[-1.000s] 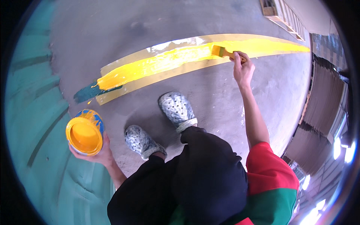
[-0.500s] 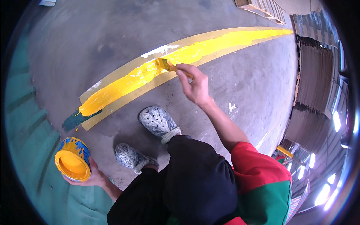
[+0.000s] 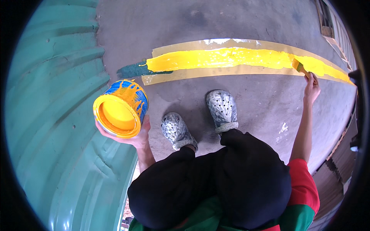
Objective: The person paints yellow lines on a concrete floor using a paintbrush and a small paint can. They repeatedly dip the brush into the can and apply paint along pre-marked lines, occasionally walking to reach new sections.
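My left hand (image 3: 143, 134) is wrapped round a blue paint can (image 3: 143, 101) streaked with yellow drips. The can is tilted, its open mouth toward me, with yellow paint inside. At the right, my right hand (image 3: 312, 90) grips a paintbrush (image 3: 300, 67) by its handle. Yellow-coated bristles touch a wet yellow stripe (image 3: 216, 59) on the floor. Strips of tan masking tape (image 3: 231, 70) border the stripe along both long sides. From its left end a dark green patch (image 3: 133, 70) sticks out.
Grey concrete floor (image 3: 246, 19) surrounds the stripe. Along the left stands a green corrugated metal sheet (image 3: 58, 96), close to the can. My patterned clogs (image 3: 222, 107) are on the floor below the stripe. A wooden pallet (image 3: 334, 42) lies at the far right.
The view has swung left, bringing more of the green sheet in. My right hand has moved the brush rightward along the stripe, away from its left end. My left hand still holds the can.
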Action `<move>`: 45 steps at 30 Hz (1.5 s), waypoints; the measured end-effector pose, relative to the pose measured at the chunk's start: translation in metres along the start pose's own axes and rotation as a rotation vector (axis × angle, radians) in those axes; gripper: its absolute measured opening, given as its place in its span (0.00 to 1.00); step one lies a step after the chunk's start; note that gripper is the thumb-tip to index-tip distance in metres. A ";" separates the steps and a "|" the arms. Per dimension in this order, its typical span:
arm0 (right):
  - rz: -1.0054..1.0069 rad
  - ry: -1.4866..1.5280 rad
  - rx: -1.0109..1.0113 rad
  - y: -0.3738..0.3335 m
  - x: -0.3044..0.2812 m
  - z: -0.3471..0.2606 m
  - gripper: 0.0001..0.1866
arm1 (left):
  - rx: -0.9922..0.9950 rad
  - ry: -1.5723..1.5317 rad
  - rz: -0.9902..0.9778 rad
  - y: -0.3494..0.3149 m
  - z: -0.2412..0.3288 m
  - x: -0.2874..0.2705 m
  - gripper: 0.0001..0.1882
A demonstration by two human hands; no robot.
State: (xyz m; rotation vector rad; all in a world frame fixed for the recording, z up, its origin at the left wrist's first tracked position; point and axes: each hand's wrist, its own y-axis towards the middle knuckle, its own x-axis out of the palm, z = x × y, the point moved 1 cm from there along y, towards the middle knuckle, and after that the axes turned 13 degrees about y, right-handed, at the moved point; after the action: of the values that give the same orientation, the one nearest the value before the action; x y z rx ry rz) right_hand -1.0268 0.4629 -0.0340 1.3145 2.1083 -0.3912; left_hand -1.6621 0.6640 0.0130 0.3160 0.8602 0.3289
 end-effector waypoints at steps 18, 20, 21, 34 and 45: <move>-0.038 0.355 0.116 -0.042 0.014 -0.064 0.16 | 0.098 -0.018 0.023 -0.002 -0.017 -0.013 0.54; 0.029 0.264 0.077 -0.014 -0.012 -0.040 0.16 | 0.101 -0.009 0.030 -0.002 -0.018 -0.014 0.55; 0.069 0.216 0.084 0.000 -0.024 -0.029 0.16 | 0.106 -0.001 0.034 -0.002 -0.018 -0.015 0.56; 0.243 -0.384 -0.267 0.076 -0.029 0.012 0.11 | 0.063 0.066 0.008 0.001 -0.004 -0.021 0.55; -0.091 -0.283 -0.507 -0.089 0.085 -0.104 0.09 | 0.041 -0.004 0.025 0.001 -0.005 -0.023 0.58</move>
State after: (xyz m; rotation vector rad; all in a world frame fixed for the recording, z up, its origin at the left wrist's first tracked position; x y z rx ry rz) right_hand -1.1678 0.5376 -0.0151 0.8194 1.8662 -0.0607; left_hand -1.6800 0.6567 0.0262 0.3656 0.8609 0.3343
